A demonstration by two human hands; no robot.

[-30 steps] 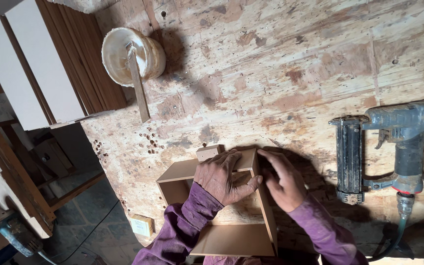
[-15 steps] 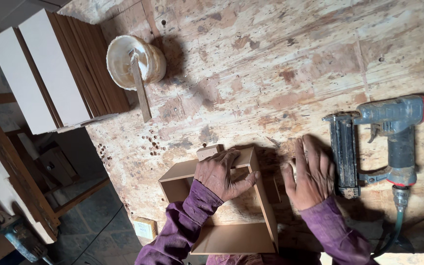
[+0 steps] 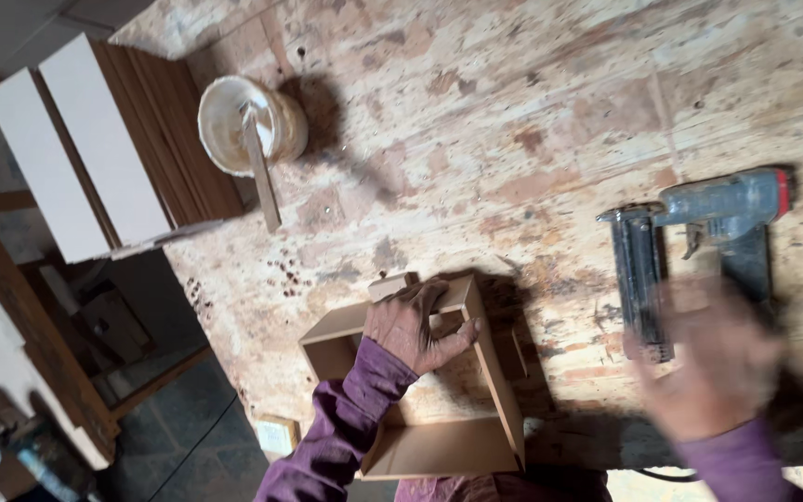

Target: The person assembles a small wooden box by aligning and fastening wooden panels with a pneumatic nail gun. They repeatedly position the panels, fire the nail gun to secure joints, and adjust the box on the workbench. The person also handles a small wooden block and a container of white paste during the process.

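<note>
Here, the left hand (image 3: 415, 325) has its fingers curled over the top wall of an open wooden box frame (image 3: 490, 372) at lower centre; the blurred right hand (image 3: 722, 367), fingers spread and holding nothing, hovers just below the blue nail gun (image 3: 699, 251) at right, whose magazine runs top to bottom, nearer this hand; both sleeves enter from the lower edge

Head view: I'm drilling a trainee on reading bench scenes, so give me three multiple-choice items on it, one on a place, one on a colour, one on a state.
1. Where does the nail gun lie?
A. right of the wooden box frame
B. inside it
C. on the floor

2. What colour are the sleeves?
A. yellow
B. purple
C. white

3. What is the left hand doing?
A. hanging free
B. holding the stick
C. pressing on the frame

Answers: 1 A, it rests on the workbench to the frame's right. 2 B, both cuffs are purple. 3 C, the fingers lie over the frame's top wall.
</note>
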